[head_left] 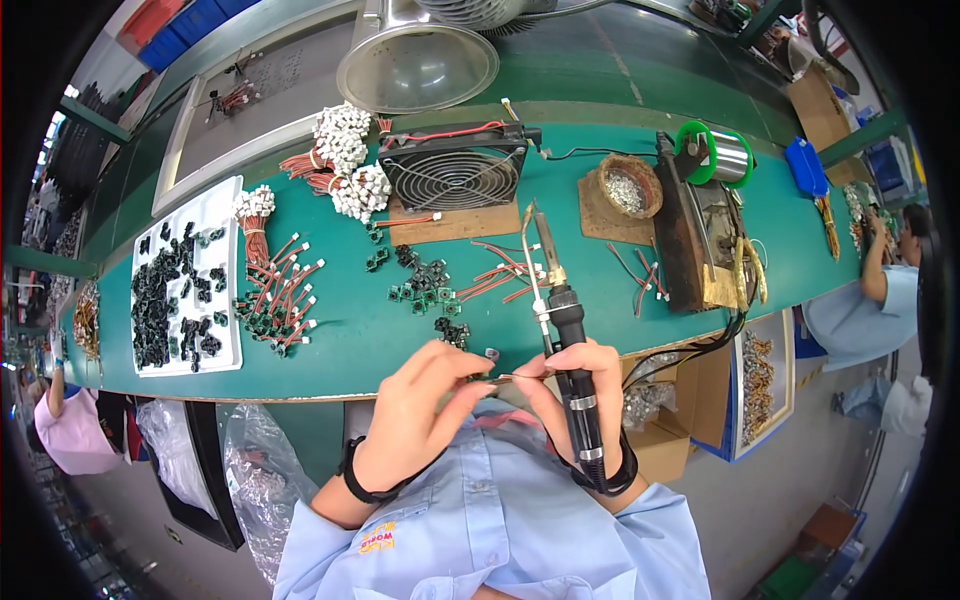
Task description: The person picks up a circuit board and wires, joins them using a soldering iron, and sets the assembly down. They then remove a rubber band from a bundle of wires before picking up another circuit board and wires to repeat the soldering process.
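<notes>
My right hand (578, 385) grips a black-handled soldering iron (556, 300), its metal tip pointing away over the green bench (360, 330). My left hand (425, 400) pinches a small dark part (480, 377) with a thin wire between thumb and forefinger, close to my chest. The fingertips of both hands meet at that part. Several small black components (425, 285) and red wire leads (500, 275) lie on the bench just beyond my hands.
A black fan (455, 172) on a wooden board stands at the back centre. White tray (185, 285) of black parts at left, white-connector wire bundles (345, 160), a tip-cleaner bowl (628, 188), a solder spool (715, 152) on a stand. Another person (880, 290) sits at right.
</notes>
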The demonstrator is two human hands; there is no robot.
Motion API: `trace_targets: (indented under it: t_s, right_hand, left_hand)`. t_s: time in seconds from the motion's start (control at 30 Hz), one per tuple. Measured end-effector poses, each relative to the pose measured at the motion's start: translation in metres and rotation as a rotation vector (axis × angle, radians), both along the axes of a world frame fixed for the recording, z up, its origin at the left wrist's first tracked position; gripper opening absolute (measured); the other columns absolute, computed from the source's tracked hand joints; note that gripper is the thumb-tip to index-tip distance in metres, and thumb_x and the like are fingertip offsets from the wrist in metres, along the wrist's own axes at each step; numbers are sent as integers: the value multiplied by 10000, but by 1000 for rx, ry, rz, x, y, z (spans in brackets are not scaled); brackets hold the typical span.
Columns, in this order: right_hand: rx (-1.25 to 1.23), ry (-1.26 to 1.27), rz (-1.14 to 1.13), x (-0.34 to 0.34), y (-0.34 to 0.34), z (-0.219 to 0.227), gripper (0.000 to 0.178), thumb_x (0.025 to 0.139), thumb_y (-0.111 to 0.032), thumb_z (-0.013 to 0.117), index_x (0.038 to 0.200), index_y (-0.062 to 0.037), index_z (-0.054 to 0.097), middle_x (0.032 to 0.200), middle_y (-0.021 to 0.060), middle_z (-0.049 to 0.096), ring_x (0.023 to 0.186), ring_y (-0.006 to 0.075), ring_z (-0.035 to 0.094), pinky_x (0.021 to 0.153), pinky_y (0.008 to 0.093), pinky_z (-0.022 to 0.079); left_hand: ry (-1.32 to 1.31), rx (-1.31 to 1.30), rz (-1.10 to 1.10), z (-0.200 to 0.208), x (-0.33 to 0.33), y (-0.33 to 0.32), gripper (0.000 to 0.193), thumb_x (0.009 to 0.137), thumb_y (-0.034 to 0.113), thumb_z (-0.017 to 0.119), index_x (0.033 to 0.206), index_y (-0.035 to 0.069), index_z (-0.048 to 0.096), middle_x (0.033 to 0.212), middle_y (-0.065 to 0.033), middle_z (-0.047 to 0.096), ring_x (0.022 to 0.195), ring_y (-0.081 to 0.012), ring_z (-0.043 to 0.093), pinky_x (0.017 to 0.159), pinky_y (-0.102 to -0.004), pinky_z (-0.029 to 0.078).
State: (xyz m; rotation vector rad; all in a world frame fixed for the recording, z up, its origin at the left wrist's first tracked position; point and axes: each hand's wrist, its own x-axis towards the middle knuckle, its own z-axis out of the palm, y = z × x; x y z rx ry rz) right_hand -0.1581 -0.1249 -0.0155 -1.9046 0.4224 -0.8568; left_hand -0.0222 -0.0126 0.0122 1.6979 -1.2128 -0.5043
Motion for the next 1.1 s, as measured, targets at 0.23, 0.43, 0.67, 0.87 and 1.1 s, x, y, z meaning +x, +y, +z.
trace_targets:
  t_s: [0.23,0.43,0.67,0.87,1.1]
  right_hand:
    - [441,-138,53,6,6,16,367,725,61,671,993,-64,455,764,48,582,706,108,586,620,235,466]
    - [252,-73,124,14,9,21,431,727,71,660,1028,-66,385,806,90,560,721,130,573,676,251,466]
    - [113,-43,135,17,14,24,432,716,61,680,1018,-57,395,844,94,550,727,129,568,655,236,476]
    - [21,-61,120,20,13,27,429,710,56,689,1006,-62,402,814,89,579,727,142,552,619,237,448]
    - [93,-182,20,25,16,20,437,598,71,722,949,-86,516,745,19,592,604,175,527,682,297,360]
  left_hand:
    - [807,-142,57,-11,2,9,230,801,17,605,1017,0,528,921,-92,573,781,-178,581,688,-289,482]
    - [1250,-244,-147,-26,12,10,256,862,68,570,1101,-5,511,1037,-98,568,906,-161,570,737,-276,497]
    - [1510,-227,-178,-30,9,8,262,883,123,555,1113,2,515,1038,-86,571,931,-163,560,785,-296,473]
    - [1576,-230,-200,-29,10,8,265,889,135,547,1115,1,516,1035,-84,575,958,-167,548,821,-304,449]
    - [1533,-229,-213,-30,9,6,269,887,141,549,1114,-2,521,1032,-89,584,988,-185,545,835,-313,436]
